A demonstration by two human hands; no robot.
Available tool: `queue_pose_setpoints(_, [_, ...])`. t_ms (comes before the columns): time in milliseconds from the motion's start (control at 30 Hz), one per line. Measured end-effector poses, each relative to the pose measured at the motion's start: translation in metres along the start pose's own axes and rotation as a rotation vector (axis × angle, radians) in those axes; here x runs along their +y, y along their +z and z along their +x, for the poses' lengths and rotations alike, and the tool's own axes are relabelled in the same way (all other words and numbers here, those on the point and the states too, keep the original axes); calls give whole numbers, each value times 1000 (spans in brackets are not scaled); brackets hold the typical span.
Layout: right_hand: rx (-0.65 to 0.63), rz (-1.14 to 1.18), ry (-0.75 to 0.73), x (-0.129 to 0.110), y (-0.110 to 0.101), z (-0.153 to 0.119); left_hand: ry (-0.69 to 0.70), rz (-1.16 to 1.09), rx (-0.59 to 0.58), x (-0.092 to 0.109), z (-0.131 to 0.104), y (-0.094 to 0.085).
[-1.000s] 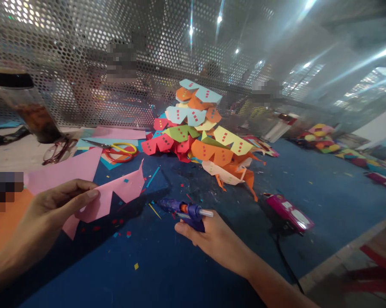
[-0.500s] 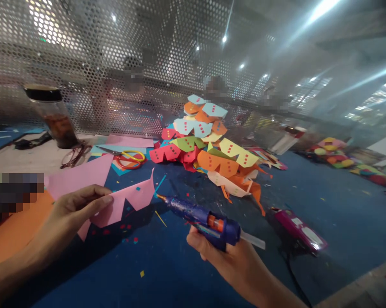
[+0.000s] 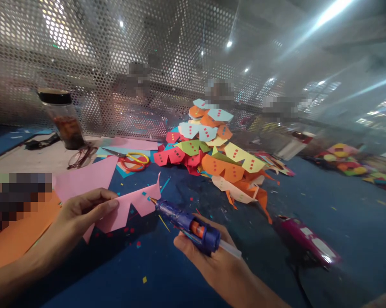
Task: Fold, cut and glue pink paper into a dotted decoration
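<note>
My left hand (image 3: 87, 214) pinches a folded pink paper piece (image 3: 120, 214) with a V-shaped notch, between thumb and fingers. Two small blue squares lie on the paper near its right end. My right hand (image 3: 209, 256) is wrapped round a blue glue gun (image 3: 186, 224) with a clear glue stick out of its back. The gun's nozzle is over the right part of the pink paper, beside a blue square; whether it touches cannot be made out. Small red, blue and yellow scraps lie on the blue table (image 3: 116, 278) around the paper.
Folded coloured paper pieces (image 3: 223, 164) are piled at the centre back. Scissors (image 3: 133, 160), glasses (image 3: 80, 157) and a jar (image 3: 64, 124) stand or lie at the back left, near pink sheets (image 3: 87, 175). A purple device (image 3: 308, 239) with a cable lies right. Behind is a perforated metal screen (image 3: 99, 55).
My right hand has moved the glue gun left, so its nozzle is now over the pink paper near the blue squares. A second blue square now shows there. The view has shifted slightly.
</note>
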State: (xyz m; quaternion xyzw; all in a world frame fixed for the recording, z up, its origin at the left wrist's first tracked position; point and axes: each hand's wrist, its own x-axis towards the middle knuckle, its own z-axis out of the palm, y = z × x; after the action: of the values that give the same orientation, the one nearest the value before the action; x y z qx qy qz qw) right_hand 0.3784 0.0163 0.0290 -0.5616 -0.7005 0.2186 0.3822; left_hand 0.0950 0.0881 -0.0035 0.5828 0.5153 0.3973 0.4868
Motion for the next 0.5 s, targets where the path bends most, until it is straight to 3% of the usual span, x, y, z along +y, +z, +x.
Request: queue_pose_setpoints(500, [-22,-13,-198,2,-1,7,3,-13,-3,0,-1,0])
